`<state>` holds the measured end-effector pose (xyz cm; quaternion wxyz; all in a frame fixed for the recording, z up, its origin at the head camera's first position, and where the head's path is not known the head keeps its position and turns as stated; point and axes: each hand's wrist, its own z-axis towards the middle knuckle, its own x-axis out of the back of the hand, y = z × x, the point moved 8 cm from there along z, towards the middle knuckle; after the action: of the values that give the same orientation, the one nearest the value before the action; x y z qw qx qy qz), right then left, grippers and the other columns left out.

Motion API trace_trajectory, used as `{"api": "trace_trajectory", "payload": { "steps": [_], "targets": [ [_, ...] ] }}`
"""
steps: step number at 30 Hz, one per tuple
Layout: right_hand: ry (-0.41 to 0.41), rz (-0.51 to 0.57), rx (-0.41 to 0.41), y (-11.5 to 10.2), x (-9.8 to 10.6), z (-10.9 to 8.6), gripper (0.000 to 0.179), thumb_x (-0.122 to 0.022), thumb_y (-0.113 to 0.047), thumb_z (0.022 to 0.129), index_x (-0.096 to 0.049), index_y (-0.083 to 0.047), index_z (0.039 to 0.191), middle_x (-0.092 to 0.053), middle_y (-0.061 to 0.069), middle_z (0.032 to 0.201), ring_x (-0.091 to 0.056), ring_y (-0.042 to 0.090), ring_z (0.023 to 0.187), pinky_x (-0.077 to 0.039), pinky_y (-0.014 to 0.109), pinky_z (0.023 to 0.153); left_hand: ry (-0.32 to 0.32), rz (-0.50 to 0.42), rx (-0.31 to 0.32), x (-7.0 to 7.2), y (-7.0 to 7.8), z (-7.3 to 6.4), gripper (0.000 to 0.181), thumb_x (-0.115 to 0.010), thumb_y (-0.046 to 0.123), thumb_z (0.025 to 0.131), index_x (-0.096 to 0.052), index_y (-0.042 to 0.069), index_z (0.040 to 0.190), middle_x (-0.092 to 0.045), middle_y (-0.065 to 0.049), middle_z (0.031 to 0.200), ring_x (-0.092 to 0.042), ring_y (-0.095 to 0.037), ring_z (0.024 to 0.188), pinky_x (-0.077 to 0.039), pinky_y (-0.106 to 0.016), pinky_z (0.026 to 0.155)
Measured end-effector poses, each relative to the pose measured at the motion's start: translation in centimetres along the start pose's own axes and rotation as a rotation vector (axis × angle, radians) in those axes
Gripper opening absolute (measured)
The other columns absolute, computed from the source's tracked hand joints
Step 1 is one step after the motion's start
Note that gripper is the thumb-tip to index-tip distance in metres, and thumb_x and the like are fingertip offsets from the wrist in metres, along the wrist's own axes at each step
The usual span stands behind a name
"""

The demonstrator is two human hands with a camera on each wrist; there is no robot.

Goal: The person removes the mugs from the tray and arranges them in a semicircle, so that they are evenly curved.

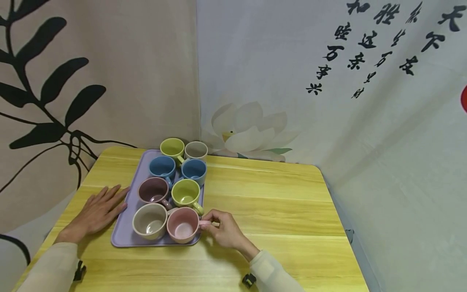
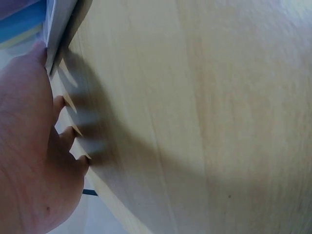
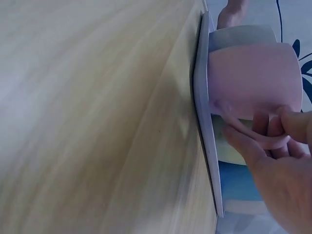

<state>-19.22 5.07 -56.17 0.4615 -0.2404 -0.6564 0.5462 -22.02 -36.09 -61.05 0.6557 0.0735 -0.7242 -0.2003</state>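
Note:
My right hand (image 1: 227,231) grips the handle of a pink mug (image 1: 183,225) at the tray's near right corner; the right wrist view shows thumb and fingers around that handle. My left hand (image 1: 97,214) lies with fingers extended on the table, its fingertips at the left edge of the lavender tray (image 1: 124,232). Beside the pink mug stands a cream mug (image 1: 150,221). Behind these are a mauve mug (image 1: 153,190) and a yellow-green mug (image 1: 185,193), then two blue mugs (image 1: 162,168). At the tray's far end are another yellow-green mug (image 1: 172,147) and a greyish-white mug (image 1: 196,150).
The tray lies on the left part of a wood-grain table (image 1: 270,211). Fabric backdrops (image 1: 153,73) with leaf, lotus and black lettering prints hang behind the table. The table's right edge runs beside a pale cloth (image 1: 394,211).

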Motion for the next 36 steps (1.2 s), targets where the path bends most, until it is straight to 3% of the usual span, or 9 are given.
{"api": "trace_trajectory", "payload": {
  "steps": [10, 18, 30, 36],
  "targets": [
    [0.002, 0.13, 0.003, -0.3, 0.7, -1.4, 0.011, -0.079, -0.001, 0.102, -0.076, 0.006, 0.11, -0.081, 0.028, 0.115, -0.075, 0.0, 0.099, -0.069, 0.026, 0.095, -0.02, -0.002, 0.006, -0.1, -0.1, 0.1, 0.071, -0.046, 0.052, 0.12, -0.025, 0.024, 0.181, -0.024, -0.033, 0.184, -0.015, -0.07, 0.167, -0.01, -0.093, 0.127],
    [0.009, 0.193, -0.013, -0.8, 2.9, -3.2, 0.01, -0.075, 0.003, 0.103, -0.073, 0.008, 0.112, -0.079, 0.031, 0.117, -0.079, 0.005, 0.1, -0.068, 0.053, 0.1, -0.012, -0.019, -0.002, -0.2, -0.1, 0.1, 0.069, -0.046, 0.051, 0.12, -0.026, 0.024, 0.181, -0.024, -0.034, 0.184, -0.015, -0.071, 0.166, -0.01, -0.093, 0.126],
    [0.107, 0.144, 0.009, 0.1, 7.7, -6.4, 0.009, -0.076, -0.001, 0.104, -0.073, 0.006, 0.109, -0.078, 0.025, 0.112, -0.079, 0.01, 0.104, -0.069, 0.056, 0.097, -0.013, -0.022, 0.013, -0.3, -0.2, 0.1, 0.069, -0.046, 0.052, 0.12, -0.027, 0.025, 0.181, -0.024, -0.034, 0.184, -0.015, -0.071, 0.166, -0.009, -0.093, 0.126],
    [0.188, 0.11, -0.002, 1.0, 10.2, -7.9, 0.008, -0.077, -0.001, 0.103, -0.075, 0.003, 0.11, -0.078, 0.025, 0.114, -0.079, 0.008, 0.105, -0.071, 0.043, 0.096, -0.009, -0.027, 0.005, -0.2, -0.1, 0.2, 0.069, -0.046, 0.051, 0.12, -0.026, 0.024, 0.181, -0.024, -0.034, 0.184, -0.014, -0.07, 0.167, -0.01, -0.093, 0.125]
  ]
}}
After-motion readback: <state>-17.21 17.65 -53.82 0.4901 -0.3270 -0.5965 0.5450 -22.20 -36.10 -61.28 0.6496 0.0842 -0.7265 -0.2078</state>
